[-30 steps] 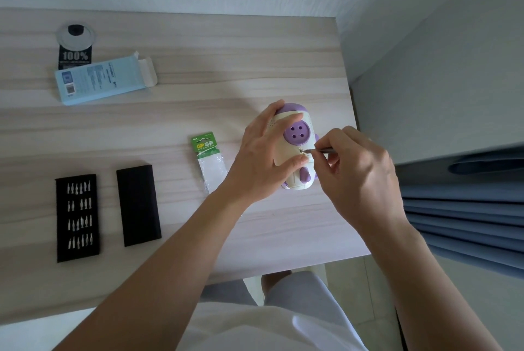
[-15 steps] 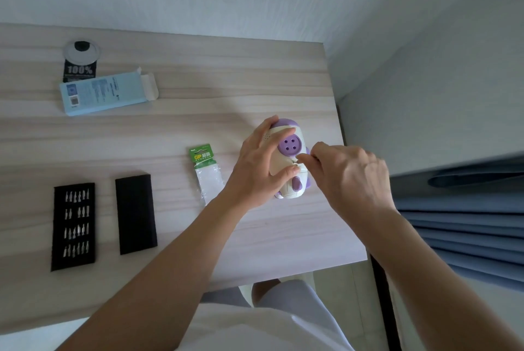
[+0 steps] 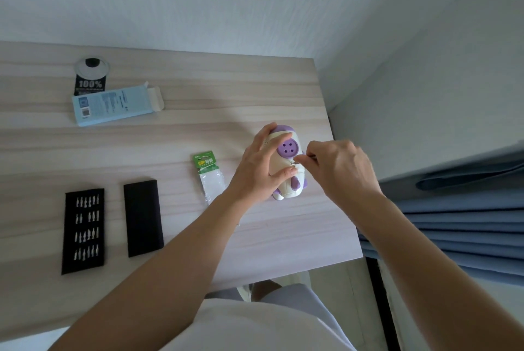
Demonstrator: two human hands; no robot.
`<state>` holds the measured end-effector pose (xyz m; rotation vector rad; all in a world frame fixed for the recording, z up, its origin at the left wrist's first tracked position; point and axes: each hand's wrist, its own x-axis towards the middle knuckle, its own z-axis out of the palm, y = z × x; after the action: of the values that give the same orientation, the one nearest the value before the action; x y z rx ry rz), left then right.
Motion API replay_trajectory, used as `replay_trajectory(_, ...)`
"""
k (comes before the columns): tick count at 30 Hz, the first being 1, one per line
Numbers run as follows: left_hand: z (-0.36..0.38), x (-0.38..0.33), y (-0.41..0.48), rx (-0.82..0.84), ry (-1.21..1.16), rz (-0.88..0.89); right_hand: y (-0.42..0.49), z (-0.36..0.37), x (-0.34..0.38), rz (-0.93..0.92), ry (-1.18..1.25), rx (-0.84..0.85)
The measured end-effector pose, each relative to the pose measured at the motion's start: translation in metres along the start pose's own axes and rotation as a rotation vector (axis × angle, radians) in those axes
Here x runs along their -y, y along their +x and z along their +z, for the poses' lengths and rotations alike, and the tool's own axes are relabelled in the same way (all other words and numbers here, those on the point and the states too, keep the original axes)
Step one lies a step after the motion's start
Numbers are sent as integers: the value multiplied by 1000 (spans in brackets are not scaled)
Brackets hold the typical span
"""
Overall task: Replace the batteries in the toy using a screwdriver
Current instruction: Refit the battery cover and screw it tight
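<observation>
A cream and purple toy (image 3: 286, 149) lies on the wooden table (image 3: 198, 112) near its right edge. My left hand (image 3: 259, 167) grips it from the left, thumb pressed on its lower body. My right hand (image 3: 340, 166) pinches a thin screwdriver (image 3: 300, 160), whose tip meets the toy just below the round purple disc; most of the tool is hidden by my fingers. A battery pack (image 3: 209, 174) with a green header card lies flat just left of the toy.
A black tray of screwdriver bits (image 3: 83, 230) and a black case lid (image 3: 143, 217) lie at the front left. A light blue box (image 3: 113, 106) and a black tag (image 3: 90, 79) sit at the back left. Blue curtains (image 3: 453, 208) hang to the right.
My right hand has turned over the screwdriver, so its fingers now hide the shaft. The camera tilted up, so the table sits lower in view. The toy stays in my left hand.
</observation>
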<state>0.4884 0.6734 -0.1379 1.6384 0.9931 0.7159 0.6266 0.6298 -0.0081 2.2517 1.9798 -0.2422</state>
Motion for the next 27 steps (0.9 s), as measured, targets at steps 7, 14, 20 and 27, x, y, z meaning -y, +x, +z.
replay_trajectory(7,0,-3,-1,-6,21,4,0,-2,3,-77,-1,52)
replay_trajectory(14,2,-2,-1,-23,25,3,0,5,1,-6,-207,-1)
replay_trajectory(20,3,-2,-1,-10,-57,0,-5,0,1,-50,29,18)
replay_trajectory(27,3,1,1,-30,10,6,-4,-1,2,23,-4,-16)
